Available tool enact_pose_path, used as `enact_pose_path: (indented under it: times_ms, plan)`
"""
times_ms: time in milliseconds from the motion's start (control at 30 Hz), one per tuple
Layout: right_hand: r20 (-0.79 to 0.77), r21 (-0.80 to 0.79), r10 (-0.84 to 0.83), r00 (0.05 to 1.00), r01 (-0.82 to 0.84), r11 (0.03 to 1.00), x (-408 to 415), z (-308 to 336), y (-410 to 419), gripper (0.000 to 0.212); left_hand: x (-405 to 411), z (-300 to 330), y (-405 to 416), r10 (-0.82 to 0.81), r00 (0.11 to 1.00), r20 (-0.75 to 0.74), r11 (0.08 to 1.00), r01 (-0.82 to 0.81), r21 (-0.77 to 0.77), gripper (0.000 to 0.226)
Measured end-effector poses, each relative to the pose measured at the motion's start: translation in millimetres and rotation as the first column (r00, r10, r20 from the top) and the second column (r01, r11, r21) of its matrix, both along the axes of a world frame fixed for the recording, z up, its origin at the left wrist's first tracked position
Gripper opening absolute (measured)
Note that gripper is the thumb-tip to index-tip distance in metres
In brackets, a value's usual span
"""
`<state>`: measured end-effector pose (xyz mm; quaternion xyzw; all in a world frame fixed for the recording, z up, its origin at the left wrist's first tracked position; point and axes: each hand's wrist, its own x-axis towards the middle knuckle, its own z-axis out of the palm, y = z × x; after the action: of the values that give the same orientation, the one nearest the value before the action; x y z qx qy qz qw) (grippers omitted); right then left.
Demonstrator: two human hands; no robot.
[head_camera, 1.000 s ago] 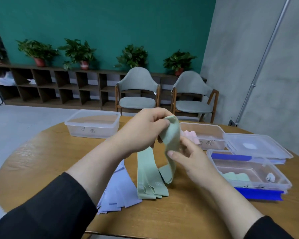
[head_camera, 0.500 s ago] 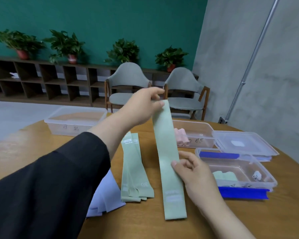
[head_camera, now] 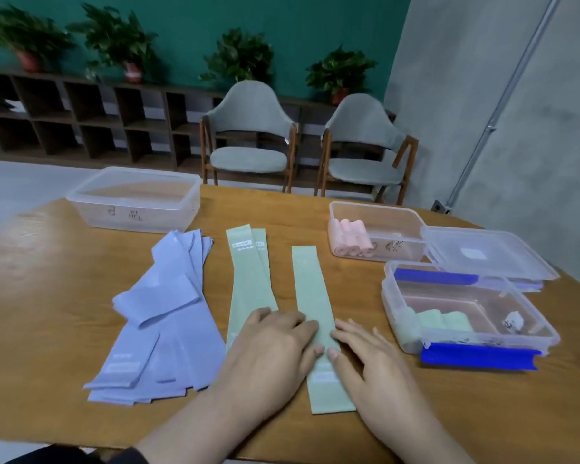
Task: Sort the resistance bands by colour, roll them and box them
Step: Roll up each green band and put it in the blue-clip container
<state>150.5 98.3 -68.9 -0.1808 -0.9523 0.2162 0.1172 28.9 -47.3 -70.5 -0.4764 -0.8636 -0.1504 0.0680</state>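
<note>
Both hands lie palm-down on a single green resistance band [head_camera: 315, 316] laid flat on the wooden table [head_camera: 47, 296] — left hand [head_camera: 268, 353] and right hand [head_camera: 369, 360] with fingers straight, fingertips nearly meeting, pressing its near half beside the green stack [head_camera: 248, 279].

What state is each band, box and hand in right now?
single green band: flat on the table, unrolled
left hand: flat, pressing it
right hand: flat, pressing it
green band stack: flat, unrolled
purple bands: loose pile, unrolled
pink box: open, holds pink rolls
green box: open, holds green rolls
far box: open
lid: off, beside the pink box
</note>
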Motion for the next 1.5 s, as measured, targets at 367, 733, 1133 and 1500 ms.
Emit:
enact_pose_path:
  times_ms: [367, 733, 1133, 1500]
  plan:
    - [-0.086, -0.021, 0.026, 0.996, -0.028, 0.999, 3, -1, 0, 0.040, 2, -1, 4, 0.024, 0.999, 0.047, 0.998, -0.026, 0.058, 0.046]
    - [-0.100, -0.029, 0.463, 0.881, -0.467, 0.884, 30, 6, 15, 0.014, 11, 5, -30, -0.387, 0.919, -0.077, 0.914, 0.393, 0.100, 0.019]
    - [-0.159, -0.010, 0.408, 0.899, -0.415, 0.910, 24, -2, 14, 0.004, 15, 1, -26, -0.340, 0.937, -0.076, 0.931, 0.347, 0.115, 0.014]
    - [-0.244, 0.128, 0.438, 0.865, -0.419, 0.899, 27, -11, 16, 0.007, 14, 1, -26, -0.305, 0.950, -0.071, 0.944, 0.311, 0.106, 0.010]
